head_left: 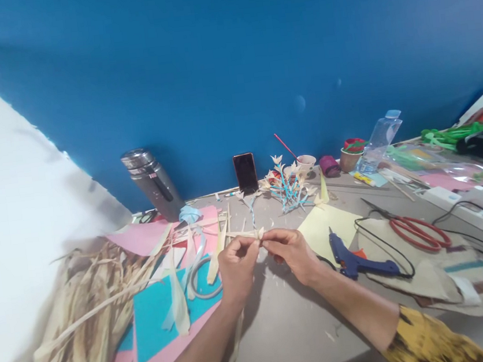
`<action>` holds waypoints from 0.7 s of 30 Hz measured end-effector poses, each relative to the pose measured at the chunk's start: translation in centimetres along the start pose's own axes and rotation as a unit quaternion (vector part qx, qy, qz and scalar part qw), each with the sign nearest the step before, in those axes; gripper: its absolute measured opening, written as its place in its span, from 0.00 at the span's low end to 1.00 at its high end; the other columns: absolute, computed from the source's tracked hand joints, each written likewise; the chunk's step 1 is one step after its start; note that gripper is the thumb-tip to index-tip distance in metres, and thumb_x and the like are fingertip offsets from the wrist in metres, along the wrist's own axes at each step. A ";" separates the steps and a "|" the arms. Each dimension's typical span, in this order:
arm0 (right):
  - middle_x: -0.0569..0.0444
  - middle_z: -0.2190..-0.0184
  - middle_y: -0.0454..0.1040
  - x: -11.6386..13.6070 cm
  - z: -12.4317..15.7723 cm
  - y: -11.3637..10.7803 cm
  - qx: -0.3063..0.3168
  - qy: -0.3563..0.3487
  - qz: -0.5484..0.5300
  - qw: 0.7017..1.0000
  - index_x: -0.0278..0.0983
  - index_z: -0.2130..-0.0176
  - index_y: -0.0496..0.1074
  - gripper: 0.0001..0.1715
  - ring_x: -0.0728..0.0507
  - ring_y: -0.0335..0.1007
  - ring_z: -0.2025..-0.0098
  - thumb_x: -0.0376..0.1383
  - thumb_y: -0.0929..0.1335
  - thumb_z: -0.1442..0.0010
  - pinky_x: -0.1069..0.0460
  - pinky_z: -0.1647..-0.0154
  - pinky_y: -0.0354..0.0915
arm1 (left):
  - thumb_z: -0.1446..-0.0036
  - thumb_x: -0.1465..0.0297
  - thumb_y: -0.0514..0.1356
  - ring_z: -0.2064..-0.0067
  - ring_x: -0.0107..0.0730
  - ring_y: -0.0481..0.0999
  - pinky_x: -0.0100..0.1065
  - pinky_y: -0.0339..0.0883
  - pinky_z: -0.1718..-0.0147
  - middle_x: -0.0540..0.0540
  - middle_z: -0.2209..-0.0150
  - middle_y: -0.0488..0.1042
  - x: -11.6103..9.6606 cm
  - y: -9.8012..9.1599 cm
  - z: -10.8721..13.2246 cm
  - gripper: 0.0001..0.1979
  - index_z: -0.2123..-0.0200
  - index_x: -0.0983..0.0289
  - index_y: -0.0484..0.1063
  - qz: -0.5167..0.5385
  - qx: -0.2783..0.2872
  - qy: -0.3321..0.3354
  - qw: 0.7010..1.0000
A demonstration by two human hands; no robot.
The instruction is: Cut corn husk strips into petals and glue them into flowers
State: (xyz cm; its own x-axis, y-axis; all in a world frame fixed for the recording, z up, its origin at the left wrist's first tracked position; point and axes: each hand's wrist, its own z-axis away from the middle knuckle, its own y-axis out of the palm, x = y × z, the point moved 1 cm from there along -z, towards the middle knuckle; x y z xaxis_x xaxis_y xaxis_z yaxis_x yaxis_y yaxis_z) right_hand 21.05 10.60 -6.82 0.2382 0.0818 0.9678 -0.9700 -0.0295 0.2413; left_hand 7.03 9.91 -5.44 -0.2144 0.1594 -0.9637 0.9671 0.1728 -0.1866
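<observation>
My left hand (238, 262) and my right hand (291, 252) meet over the middle of the table, thumbs and forefingers pinched on a small pale husk piece (257, 234). A pale strip sticks out from it to the left, above my left hand. Just beyond the fingertips lies a single husk flower with a blue-and-white wrapped stem (251, 206). Behind my right hand is a bunch of similar husk flowers on blue stems (289, 187). The exact shape between my fingers is partly hidden.
Dried husks (78, 316) and coloured sheets (164, 312) cover the left side. A glue gun (355, 261), red-handled scissors (419, 233) and a power strip (472, 218) lie right. Along the wall stand a flask (153, 185), a phone (246, 173) and a plastic bottle (380, 142).
</observation>
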 end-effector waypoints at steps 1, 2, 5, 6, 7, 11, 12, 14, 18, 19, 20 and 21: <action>0.58 0.83 0.69 0.0 0.0 0.0 -0.002 -0.001 0.002 1.000 0.33 0.70 0.80 0.12 0.52 0.57 0.81 0.39 0.74 0.55 0.55 0.80 0.51 | 0.50 0.65 0.64 0.75 0.28 0.68 0.30 0.62 0.72 0.49 0.79 0.73 -0.1 0.0 0.0 0.08 0.75 0.64 0.76 0.007 0.003 -0.009 1.000; 0.58 0.82 0.69 0.0 0.0 -0.1 -0.003 -0.002 0.005 1.000 0.33 0.70 0.80 0.12 0.52 0.57 0.81 0.39 0.74 0.55 0.55 0.79 0.51 | 0.50 0.65 0.64 0.76 0.27 0.67 0.29 0.61 0.73 0.49 0.79 0.72 -0.1 0.0 -0.1 0.09 0.76 0.64 0.76 0.012 0.005 -0.016 1.000; 0.58 0.82 0.69 0.1 0.0 -0.1 -0.010 -0.003 0.008 1.000 0.33 0.69 0.80 0.13 0.52 0.56 0.81 0.39 0.74 0.55 0.55 0.79 0.51 | 0.51 0.64 0.66 0.76 0.27 0.66 0.29 0.61 0.74 0.48 0.80 0.71 0.2 0.0 -0.2 0.09 0.75 0.65 0.76 0.021 0.011 -0.032 0.999; 0.58 0.82 0.69 0.1 0.0 -0.1 -0.011 -0.003 0.009 1.000 0.33 0.69 0.80 0.13 0.52 0.56 0.81 0.39 0.74 0.55 0.54 0.79 0.50 | 0.51 0.64 0.66 0.76 0.27 0.66 0.29 0.61 0.74 0.48 0.80 0.71 0.4 0.0 -0.2 0.09 0.75 0.65 0.76 0.021 0.012 -0.035 0.999; 0.58 0.82 0.69 0.1 0.0 -0.1 -0.013 -0.003 0.011 1.000 0.33 0.68 0.80 0.13 0.52 0.56 0.81 0.39 0.74 0.55 0.54 0.79 0.50 | 0.51 0.64 0.66 0.76 0.27 0.66 0.29 0.61 0.74 0.48 0.80 0.71 0.6 0.0 -0.3 0.09 0.75 0.65 0.76 0.020 0.013 -0.037 0.999; 0.58 0.82 0.69 0.1 0.1 -0.1 -0.020 -0.001 0.031 0.999 0.33 0.67 0.81 0.15 0.52 0.56 0.81 0.40 0.73 0.55 0.54 0.80 0.51 | 0.51 0.64 0.66 0.76 0.26 0.66 0.28 0.60 0.74 0.48 0.79 0.71 0.8 0.1 -0.3 0.09 0.74 0.65 0.77 0.020 0.006 -0.042 0.999; 0.58 0.82 0.69 0.1 0.1 -0.1 -0.022 -0.001 0.036 0.999 0.33 0.66 0.81 0.16 0.52 0.56 0.81 0.40 0.72 0.54 0.54 0.80 0.51 | 0.51 0.64 0.66 0.76 0.26 0.65 0.28 0.60 0.74 0.48 0.79 0.71 0.7 0.1 -0.3 0.09 0.74 0.65 0.76 0.024 0.004 -0.045 0.999; 0.57 0.82 0.69 0.1 0.2 -0.1 -0.023 -0.003 0.048 0.999 0.32 0.66 0.81 0.16 0.52 0.57 0.81 0.40 0.71 0.54 0.54 0.80 0.51 | 0.51 0.64 0.66 0.77 0.25 0.65 0.28 0.59 0.75 0.48 0.79 0.70 0.4 0.2 -0.3 0.09 0.74 0.65 0.75 0.035 0.005 -0.053 0.998; 0.57 0.81 0.70 0.3 0.4 0.0 -0.017 -0.016 0.060 0.998 0.33 0.65 0.81 0.17 0.52 0.56 0.81 0.40 0.71 0.53 0.55 0.81 0.51 | 0.51 0.65 0.65 0.77 0.24 0.63 0.27 0.58 0.75 0.46 0.80 0.68 0.2 0.3 -0.4 0.08 0.75 0.65 0.74 0.063 0.014 -0.066 0.996; 0.56 0.81 0.71 0.3 0.5 0.0 -0.015 -0.020 0.062 0.998 0.33 0.65 0.81 0.17 0.52 0.56 0.81 0.40 0.70 0.53 0.55 0.81 0.51 | 0.51 0.65 0.65 0.78 0.24 0.63 0.27 0.58 0.75 0.46 0.80 0.67 0.3 0.2 -0.4 0.08 0.75 0.65 0.74 0.068 0.018 -0.070 0.995; 0.56 0.80 0.71 0.4 0.5 0.0 -0.013 -0.023 0.065 0.998 0.33 0.65 0.81 0.17 0.52 0.56 0.82 0.40 0.70 0.53 0.55 0.81 0.52 | 0.51 0.65 0.65 0.78 0.23 0.62 0.27 0.57 0.75 0.46 0.81 0.67 0.5 0.2 -0.5 0.09 0.75 0.64 0.74 0.073 0.024 -0.075 0.994; 0.56 0.80 0.71 0.5 0.6 0.0 -0.012 -0.024 0.069 0.997 0.33 0.65 0.81 0.17 0.52 0.56 0.82 0.40 0.70 0.52 0.55 0.81 0.52 | 0.51 0.65 0.65 0.78 0.23 0.62 0.27 0.56 0.75 0.46 0.81 0.67 0.7 0.2 -0.5 0.09 0.75 0.64 0.73 0.077 0.029 -0.081 0.993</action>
State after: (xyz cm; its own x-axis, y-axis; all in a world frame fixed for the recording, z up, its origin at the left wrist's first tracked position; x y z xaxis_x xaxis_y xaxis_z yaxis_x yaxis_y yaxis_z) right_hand 21.22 10.07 -6.31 0.1045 0.0316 0.9940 -0.9944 -0.0134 0.1050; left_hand 7.04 10.56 -6.06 -0.0436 0.0211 -0.9988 0.9939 0.1019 -0.0413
